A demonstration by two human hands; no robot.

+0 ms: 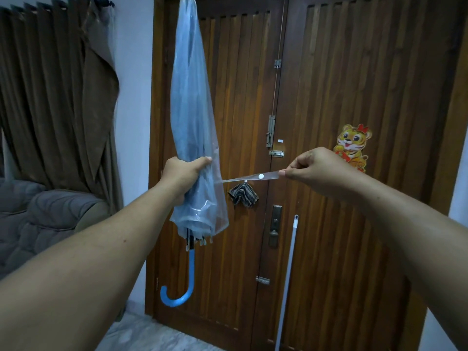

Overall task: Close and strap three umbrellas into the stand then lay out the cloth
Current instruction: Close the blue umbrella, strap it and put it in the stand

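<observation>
Gripping folded umbrella (193, 117) canopy in left hand (183, 173); right hand (314, 168) fingers pinching strap (250, 177) end, pulled taut

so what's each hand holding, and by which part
Left hand grips the closed umbrella around its folded canopy; right hand pinches the strap by its free end.

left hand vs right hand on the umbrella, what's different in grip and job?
The left hand wraps round the folded canopy of the umbrella; the right hand only pinches the strap at its tip. The left holds the umbrella upright, handle down; the right pulls the strap out sideways, taut. The left sits against the canopy; the right is off to the side, apart from it. Both grip part of the same umbrella.
</observation>
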